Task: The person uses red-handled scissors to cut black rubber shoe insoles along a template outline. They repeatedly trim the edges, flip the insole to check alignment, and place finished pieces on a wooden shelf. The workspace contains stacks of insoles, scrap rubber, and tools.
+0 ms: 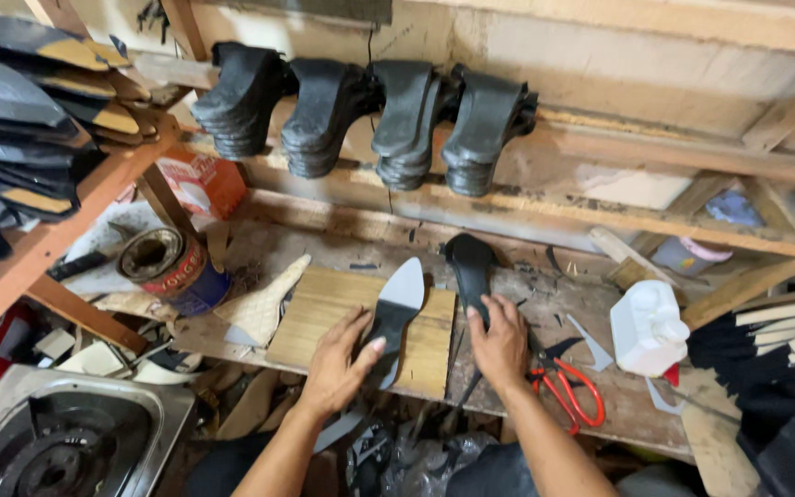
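Left hand: the left hand [338,359] lies palm down, fingers spread and loosely curved, on the narrow rear part of a grey shoe insole [396,313]; it presses rather than grips, thumb tip beside the insole's edge.
Grey insole: lies flat on a pale wooden board [324,308], pointed toe aimed away from the person; its heel end is hidden under the left hand.
Right hand: the right hand [501,342] rests fingers down on the lower part of a black sole piece [469,271]; whether the fingers close around it cannot be told, since they cover its edge.
Black sole piece: lies on the worn workbench [591,313] just right of the board, near the grey insole but apart from it; its near end is covered by the hand.
Scissors: red-handled scissors [568,387] lie just right of the right hand, blades partly under the wrist.
Jug: a white plastic jug [648,327] stands further right.
Can: an open tin can [169,265] sits left of the board, contents too dark to see.
Shelf above: four stacks of black soles [361,115] lean in a row.
Left edge: dark flat soles [11,120] on a rack, cut off by the frame.
Bottom left: a metal burner [66,442], partly out of view.
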